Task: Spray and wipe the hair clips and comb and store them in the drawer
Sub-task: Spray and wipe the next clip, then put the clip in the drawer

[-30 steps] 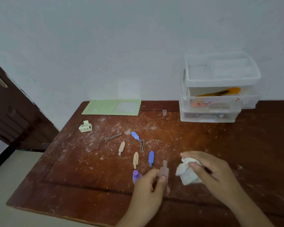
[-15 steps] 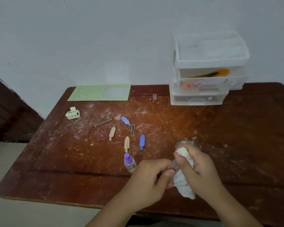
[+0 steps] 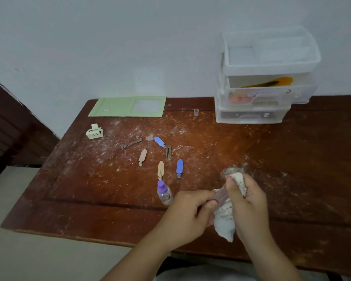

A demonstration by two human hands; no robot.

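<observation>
You wiped a mauve hair clip (image 3: 221, 196).
Left hand (image 3: 187, 217) pinched it; right hand (image 3: 249, 205) at 3 o'clock gripped the cloth (image 3: 225, 226).

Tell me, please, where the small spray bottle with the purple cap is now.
In the head view the spray bottle lies on the table, just left of the left hand and just below the beige clip.

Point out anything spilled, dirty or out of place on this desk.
White powdery residue is scattered over the wooden table, thickest around the loose clips. The cloth in the right hand carries dark specks. A small clear cap stands alone near the drawers.
</observation>
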